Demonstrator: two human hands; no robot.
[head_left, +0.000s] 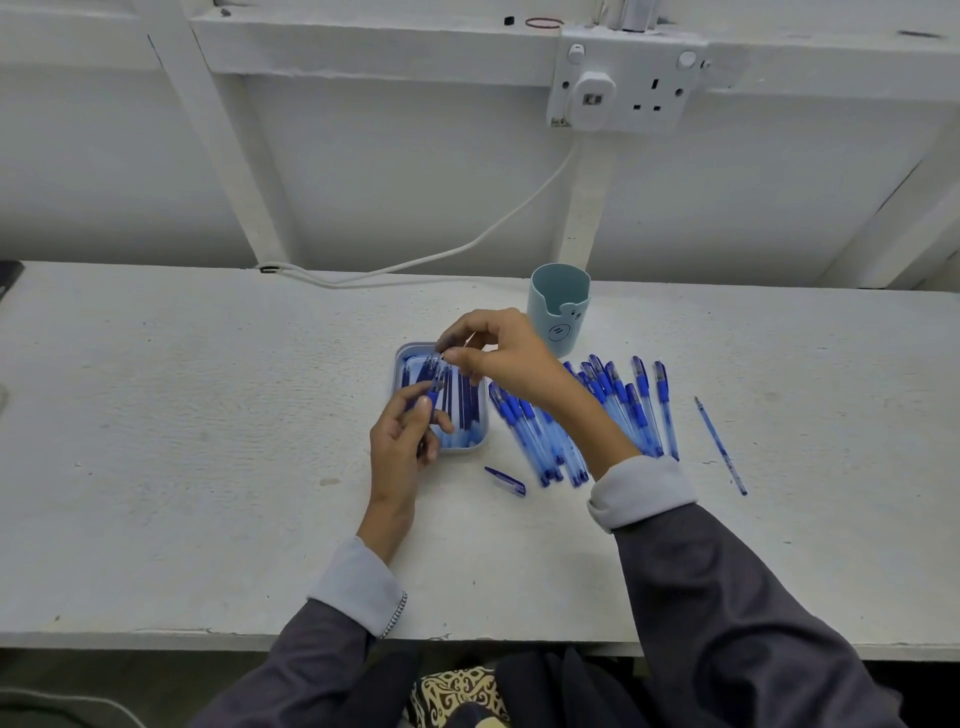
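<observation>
Gripped in curled fingers of left hand (400, 447): dark blue plastic pen barrel (432, 399), held over pale blue rectangular plastic tray (484, 441). Just above barrel, thin blue refill (441, 359) is pinched by right hand (501, 358) (detail blurred), tray directly beneath.

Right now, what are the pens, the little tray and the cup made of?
The pens look like clear blue plastic: you can see through the barrels, with darker, probably rubbery grips. The tray seems smooth pale plastic, with rounded corners. The cup looks matte teal plastic or silicone; hard to tell.
</observation>
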